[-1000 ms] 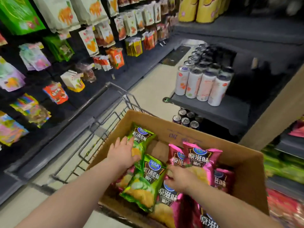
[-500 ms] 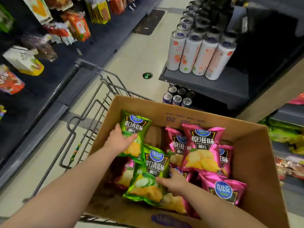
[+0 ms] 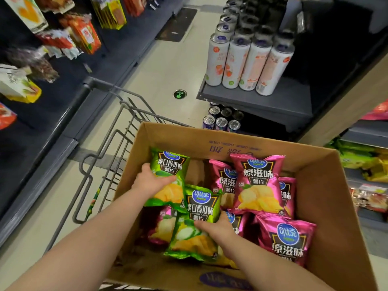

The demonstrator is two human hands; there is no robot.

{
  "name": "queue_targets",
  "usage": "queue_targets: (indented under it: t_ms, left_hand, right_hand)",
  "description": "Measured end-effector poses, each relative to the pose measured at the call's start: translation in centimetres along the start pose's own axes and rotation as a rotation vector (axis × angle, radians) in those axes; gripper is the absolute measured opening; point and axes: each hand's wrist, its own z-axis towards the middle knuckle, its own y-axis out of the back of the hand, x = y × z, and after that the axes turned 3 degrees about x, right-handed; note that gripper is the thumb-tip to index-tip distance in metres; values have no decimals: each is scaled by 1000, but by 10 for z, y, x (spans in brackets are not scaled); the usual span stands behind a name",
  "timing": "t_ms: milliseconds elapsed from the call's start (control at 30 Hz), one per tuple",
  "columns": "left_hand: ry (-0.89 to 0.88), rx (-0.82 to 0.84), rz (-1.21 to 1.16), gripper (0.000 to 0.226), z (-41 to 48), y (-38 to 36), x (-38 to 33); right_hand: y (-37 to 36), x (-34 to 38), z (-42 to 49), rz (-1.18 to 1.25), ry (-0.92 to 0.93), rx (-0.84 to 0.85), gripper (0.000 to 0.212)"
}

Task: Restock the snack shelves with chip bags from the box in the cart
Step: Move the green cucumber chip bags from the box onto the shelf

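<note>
A brown cardboard box [image 3: 327, 206] sits in a grey wire cart [image 3: 117, 131]. Inside lie two green chip bags and several pink chip bags [image 3: 259, 183]. My left hand [image 3: 150, 181] grips the far green chip bag [image 3: 170, 164] by its left edge, near the box's left wall. My right hand [image 3: 216, 227] holds the near green chip bag [image 3: 197, 225] at its middle, fingers curled over its right side. The near green bag overlaps the bottom of the far one and covers pink bags below.
A dark shelf [image 3: 258, 101] of tall white cans [image 3: 247, 59] stands ahead on the right, small cans [image 3: 220, 120] beneath. Hanging snack packs [image 3: 81, 34] line the left wall. Bagged snacks [image 3: 365, 160] fill shelves at right. Pale floor [image 3: 168, 66] runs between.
The view has tilted down and closer over the box. Both hands have closed tighter on the two green bags, the right one moving onto the near bag's middle.
</note>
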Motion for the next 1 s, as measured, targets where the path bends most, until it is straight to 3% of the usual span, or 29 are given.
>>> queue_targets:
  t_ms: [267, 400, 600, 833, 1000]
  left_hand:
    - [-55, 0, -146, 101, -13, 0, -2]
    - [-153, -81, -144, 105, -24, 9, -20]
    - [-204, -86, -91, 80, -55, 22, -43]
    - [-380, -82, -184, 64, -123, 6, -98]
    - [-496, 29, -297, 59, -190, -42, -152]
  right_hand:
    - [36, 22, -13, -54, 161, -81, 60]
    - [61, 45, -24, -68, 337, -191, 42]
    - [104, 67, -50, -36, 369, -249, 68]
    - [177, 54, -99, -14, 465, -350, 62]
    - [251, 22, -146, 58, 517, -467, 62]
